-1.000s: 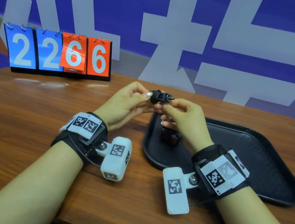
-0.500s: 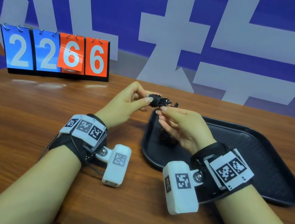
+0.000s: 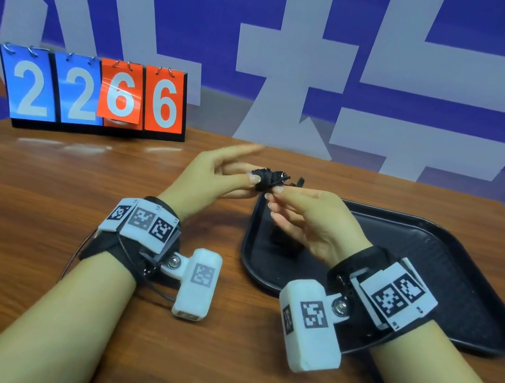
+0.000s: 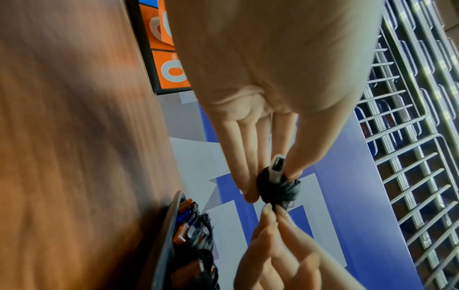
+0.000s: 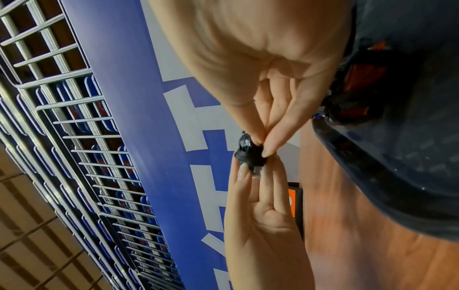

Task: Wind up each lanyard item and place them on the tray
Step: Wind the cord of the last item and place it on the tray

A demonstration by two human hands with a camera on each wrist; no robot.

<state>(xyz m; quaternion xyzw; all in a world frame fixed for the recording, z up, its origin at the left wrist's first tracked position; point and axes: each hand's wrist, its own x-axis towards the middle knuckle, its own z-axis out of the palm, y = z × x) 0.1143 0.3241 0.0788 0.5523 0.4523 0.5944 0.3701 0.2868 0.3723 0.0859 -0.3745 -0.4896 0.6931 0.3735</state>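
Above the tray's (image 3: 455, 260) left rim, both hands (left (image 3: 209, 177), right (image 3: 313, 222)) pinching one wound lanyard (image 3: 268, 179), bare table (image 3: 39, 204) leftward.

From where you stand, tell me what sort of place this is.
Probably a staged recording or data-collection station, not a home. A flip scoreboard reading 2266 stands on the wooden table, a blue banner wall hangs behind, and marker-tagged cameras sit on both wrists. Wire racks stand nearby.

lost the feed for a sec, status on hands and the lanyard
Both hands, left and right, pinch the wound lanyard above tray edge. Wound bundles already on tray. Nothing in the way.
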